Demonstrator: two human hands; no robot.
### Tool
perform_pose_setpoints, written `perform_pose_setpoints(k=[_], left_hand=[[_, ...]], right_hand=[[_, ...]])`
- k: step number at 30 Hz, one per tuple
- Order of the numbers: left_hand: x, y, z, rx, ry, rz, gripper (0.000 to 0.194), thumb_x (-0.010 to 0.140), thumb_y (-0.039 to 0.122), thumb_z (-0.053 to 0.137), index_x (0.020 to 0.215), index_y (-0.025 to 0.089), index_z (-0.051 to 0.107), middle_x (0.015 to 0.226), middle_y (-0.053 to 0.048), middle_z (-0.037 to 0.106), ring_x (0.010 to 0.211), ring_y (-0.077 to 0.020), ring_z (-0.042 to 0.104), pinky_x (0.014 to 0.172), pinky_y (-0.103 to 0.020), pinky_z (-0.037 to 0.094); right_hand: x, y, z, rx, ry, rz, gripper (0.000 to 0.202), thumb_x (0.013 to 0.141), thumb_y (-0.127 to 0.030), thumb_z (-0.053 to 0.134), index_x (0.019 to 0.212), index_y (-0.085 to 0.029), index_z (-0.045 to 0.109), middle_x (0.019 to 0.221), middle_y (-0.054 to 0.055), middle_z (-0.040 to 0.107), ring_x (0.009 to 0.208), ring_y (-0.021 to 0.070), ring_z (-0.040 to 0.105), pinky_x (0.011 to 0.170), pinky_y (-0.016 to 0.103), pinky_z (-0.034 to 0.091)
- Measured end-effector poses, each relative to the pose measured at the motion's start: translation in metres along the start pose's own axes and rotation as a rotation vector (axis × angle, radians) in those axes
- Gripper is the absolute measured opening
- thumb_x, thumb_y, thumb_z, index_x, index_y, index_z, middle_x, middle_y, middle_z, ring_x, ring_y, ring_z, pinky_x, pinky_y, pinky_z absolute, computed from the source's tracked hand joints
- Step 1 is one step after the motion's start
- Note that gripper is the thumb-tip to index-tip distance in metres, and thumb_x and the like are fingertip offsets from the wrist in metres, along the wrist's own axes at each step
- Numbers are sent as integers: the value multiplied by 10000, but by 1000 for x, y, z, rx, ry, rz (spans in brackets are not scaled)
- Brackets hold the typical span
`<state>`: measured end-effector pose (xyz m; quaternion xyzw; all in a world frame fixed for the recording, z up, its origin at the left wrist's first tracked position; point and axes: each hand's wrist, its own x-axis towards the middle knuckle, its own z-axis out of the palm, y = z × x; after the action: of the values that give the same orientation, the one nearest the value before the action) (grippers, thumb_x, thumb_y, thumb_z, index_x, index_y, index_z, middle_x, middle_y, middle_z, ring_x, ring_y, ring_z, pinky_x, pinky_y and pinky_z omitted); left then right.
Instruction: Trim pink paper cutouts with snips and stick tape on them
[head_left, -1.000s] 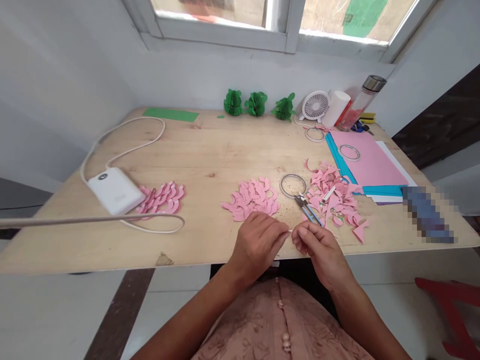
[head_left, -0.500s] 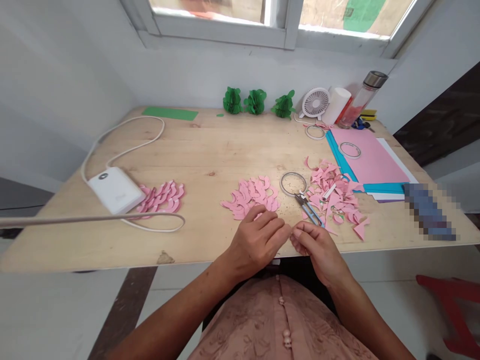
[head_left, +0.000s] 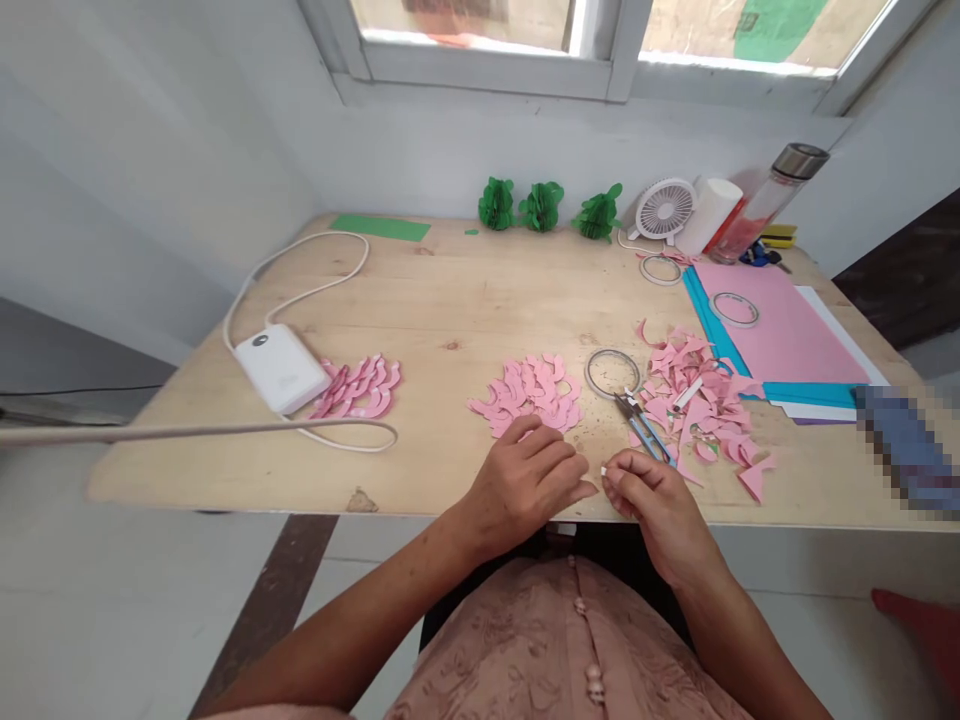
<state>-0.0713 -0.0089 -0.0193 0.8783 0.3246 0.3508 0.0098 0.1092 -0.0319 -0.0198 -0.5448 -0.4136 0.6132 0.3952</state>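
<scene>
My right hand (head_left: 649,505) pinches a tiny white piece, perhaps tape, (head_left: 604,471) between thumb and fingertips near the table's front edge. Just left of it, my left hand (head_left: 529,485) is loosely curled, with a small gap between thumb and index finger and nothing seen in it. Beyond the left hand lies a pile of wavy pink paper cutouts (head_left: 529,388). Thread snips (head_left: 646,428) with pale blue handles rest just beyond my right hand, their tips by a roll of tape (head_left: 589,374). Pink paper scraps (head_left: 694,385) are heaped to their right.
Pink cutouts with white strips (head_left: 367,387) lie beside a white power bank (head_left: 281,370) and its cable. Green paper figures (head_left: 541,207), a small fan (head_left: 666,210) and a bottle (head_left: 769,205) line the back. Coloured sheets (head_left: 802,330) lie right, near a blurred-out object (head_left: 911,445).
My hands have moved apart slightly, and the small white piece now shows at my right fingertips. The view has shifted left, so the table appears further right.
</scene>
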Motion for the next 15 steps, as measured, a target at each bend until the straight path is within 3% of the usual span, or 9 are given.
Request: perform_pose_setpoints(k=[5, 8, 15], left_hand=[[-26, -11, -9, -74, 147, -371, 38, 842, 162, 544, 850, 182, 575, 745, -24, 667, 730, -155, 597, 713, -307, 453], [-39, -14, -11, -67, 113, -540, 69, 844, 172, 525, 832, 182, 591, 769, -30, 671, 747, -166, 604, 709, -314, 458], [-34, -13, 2, 57, -114, -550, 143, 854, 194, 482, 847, 174, 622, 799, -58, 669, 737, -188, 587, 704, -338, 439]], right_hand=[[2, 3, -1, 40, 42, 36, 188, 705, -315, 640, 612, -179, 548, 571, -29, 495, 540, 94, 377, 503, 222, 274], [4, 7, -1, 41, 51, 58, 206, 713, -346, 648, 628, -180, 559, 593, -23, 509, 562, 100, 393, 521, 222, 294], [5, 18, -1, -19, 38, 31, 215, 755, -358, 632, 659, -180, 561, 625, -25, 500, 599, 107, 403, 565, 224, 314]])
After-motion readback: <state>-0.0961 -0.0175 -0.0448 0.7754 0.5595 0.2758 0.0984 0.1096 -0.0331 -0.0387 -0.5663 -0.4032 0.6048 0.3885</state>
